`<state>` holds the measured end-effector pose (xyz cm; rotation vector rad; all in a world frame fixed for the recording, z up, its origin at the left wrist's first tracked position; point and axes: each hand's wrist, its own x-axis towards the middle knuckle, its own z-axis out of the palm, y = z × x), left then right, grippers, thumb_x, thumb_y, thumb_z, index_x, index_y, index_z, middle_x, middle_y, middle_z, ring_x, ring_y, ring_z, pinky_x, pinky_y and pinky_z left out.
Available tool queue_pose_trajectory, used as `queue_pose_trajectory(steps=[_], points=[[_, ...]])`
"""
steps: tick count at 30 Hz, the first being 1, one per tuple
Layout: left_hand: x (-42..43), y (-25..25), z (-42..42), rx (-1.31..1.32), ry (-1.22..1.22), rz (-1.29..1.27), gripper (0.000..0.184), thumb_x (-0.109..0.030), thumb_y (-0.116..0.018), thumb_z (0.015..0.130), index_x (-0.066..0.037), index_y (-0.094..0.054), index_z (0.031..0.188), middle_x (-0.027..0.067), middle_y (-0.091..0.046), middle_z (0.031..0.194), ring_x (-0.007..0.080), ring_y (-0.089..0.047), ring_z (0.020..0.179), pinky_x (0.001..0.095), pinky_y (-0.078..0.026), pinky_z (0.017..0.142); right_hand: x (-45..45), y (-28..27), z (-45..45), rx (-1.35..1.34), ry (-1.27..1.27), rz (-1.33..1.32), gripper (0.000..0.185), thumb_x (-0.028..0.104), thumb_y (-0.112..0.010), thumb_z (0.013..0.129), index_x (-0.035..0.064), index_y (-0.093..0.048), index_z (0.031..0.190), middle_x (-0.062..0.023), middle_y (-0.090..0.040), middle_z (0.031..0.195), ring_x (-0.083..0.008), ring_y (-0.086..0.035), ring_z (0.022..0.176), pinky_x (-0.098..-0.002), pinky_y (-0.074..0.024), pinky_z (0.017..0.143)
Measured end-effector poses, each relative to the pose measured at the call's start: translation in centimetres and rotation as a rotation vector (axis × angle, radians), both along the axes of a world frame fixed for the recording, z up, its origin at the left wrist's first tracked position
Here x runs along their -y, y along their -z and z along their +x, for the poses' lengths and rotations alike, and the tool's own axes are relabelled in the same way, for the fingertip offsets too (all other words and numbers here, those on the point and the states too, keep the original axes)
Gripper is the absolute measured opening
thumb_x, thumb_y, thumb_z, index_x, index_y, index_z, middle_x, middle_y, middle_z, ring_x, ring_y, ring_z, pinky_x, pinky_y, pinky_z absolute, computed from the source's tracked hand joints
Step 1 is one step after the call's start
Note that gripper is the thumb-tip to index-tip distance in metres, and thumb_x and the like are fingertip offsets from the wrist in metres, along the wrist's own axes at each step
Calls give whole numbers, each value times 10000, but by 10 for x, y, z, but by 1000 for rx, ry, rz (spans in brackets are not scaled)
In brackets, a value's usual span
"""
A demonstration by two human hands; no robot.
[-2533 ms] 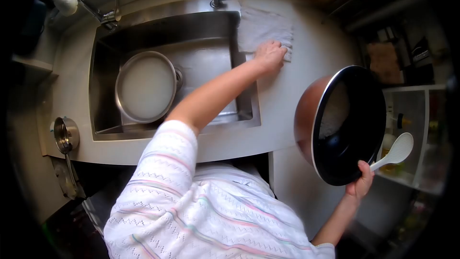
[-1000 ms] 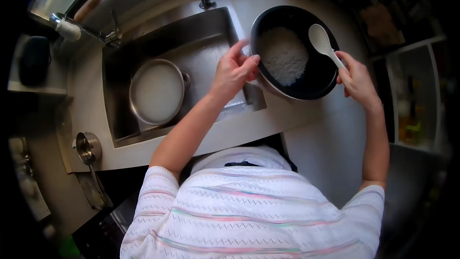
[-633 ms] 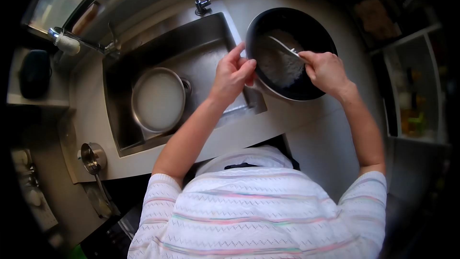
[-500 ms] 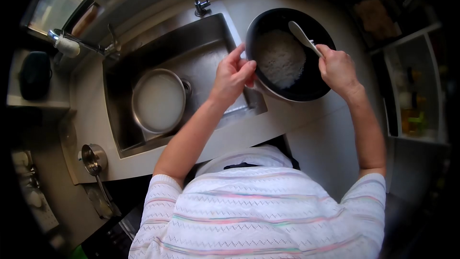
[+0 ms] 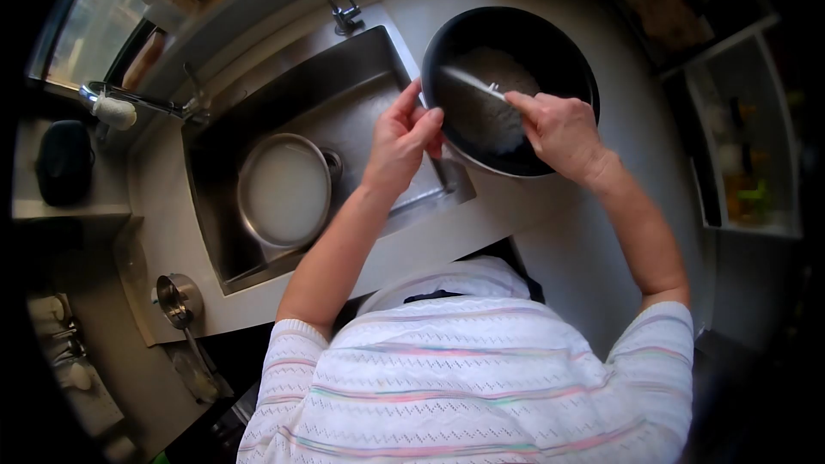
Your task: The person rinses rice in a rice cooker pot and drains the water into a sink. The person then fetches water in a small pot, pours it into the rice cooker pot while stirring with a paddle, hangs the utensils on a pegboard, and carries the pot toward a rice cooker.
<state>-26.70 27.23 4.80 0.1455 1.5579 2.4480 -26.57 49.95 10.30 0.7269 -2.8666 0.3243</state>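
A deep pot with a dark inside stands on the counter right of the sink, holding white rice. My left hand grips the pot's left rim, thumb at the edge and fingers along the side. In my closed right hand is a pale rice paddle, its handle between the fingers. The paddle's blade reaches over the left part of the rice, inside the pot. Part of the rice is hidden behind my right hand.
Left of the pot, a metal sink holds a round pan of cloudy liquid. Taps rise behind it. A metal cup or small pan sits at the counter's left front. Open shelves stand at right.
My right hand has moved left over the pot, and the paddle has swung from the pot's right side to its left. My left hand remains at the rim.
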Motion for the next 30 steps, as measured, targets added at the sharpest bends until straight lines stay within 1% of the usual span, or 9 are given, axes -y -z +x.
queue_pose_trajectory(steps=[7,10,11,19,20,21,24,27,30], points=[[-1,0,1,-7,2,2,547,-113,-598,864,2,-366,1346,10,-573,679,80,-559,573,215,-455,509,-11,4,-17,-82,174,-39,203,87,-529,808,108,-612,992,-84,-626,689,-262,-631,639,-373,-511,565],[0,-1,1,5,-1,-6,553,-115,-602,862,0,-363,1348,7,-571,677,79,-560,574,215,-457,511,3,14,-15,27,61,131,211,91,-533,803,119,-609,997,-82,-624,694,-265,-631,646,-376,-513,578],[1,-1,1,7,2,-10,555,-115,-603,862,-2,-362,1349,7,-571,678,79,-562,574,215,-458,511,0,14,-10,34,8,60,208,93,-532,801,125,-606,993,-84,-623,703,-273,-629,650,-379,-514,593],[0,3,2,23,-18,7,568,-118,-608,860,-14,-354,1357,2,-568,679,78,-569,577,214,-458,505,-38,-6,-16,78,391,12,166,100,-503,822,69,-597,956,-158,-631,698,-352,-623,675,-448,-501,652],[1,3,2,20,-10,4,572,-118,-609,859,-14,-352,1359,2,-568,680,79,-568,576,215,-458,506,-27,-4,-19,79,369,-32,158,102,-504,818,69,-598,940,-164,-627,692,-364,-621,674,-457,-501,651],[1,3,1,17,-1,1,575,-118,-611,859,-14,-349,1360,2,-567,682,80,-568,576,216,-458,507,-18,4,-24,112,340,-33,209,91,-526,819,48,-618,1001,-164,-644,794,-320,-632,735,-405,-504,685],[2,3,1,26,4,-5,585,-120,-615,857,-11,-341,1362,5,-572,690,84,-568,574,218,-458,511,-2,15,-18,89,157,9,220,86,-540,809,88,-620,1014,-129,-646,774,-309,-627,693,-388,-503,659],[3,3,2,27,11,24,592,-125,-621,855,-7,-339,1362,8,-576,697,89,-565,571,220,-456,514,-17,5,-10,17,173,-90,179,93,-516,816,99,-603,972,-117,-631,692,-306,-627,651,-423,-508,612],[2,5,1,41,-2,35,600,-129,-626,853,-5,-336,1363,5,-569,692,93,-560,568,221,-452,514,-19,7,-17,-9,236,-77,211,76,-535,809,103,-615,1003,-113,-639,759,-290,-625,666,-389,-503,620]])
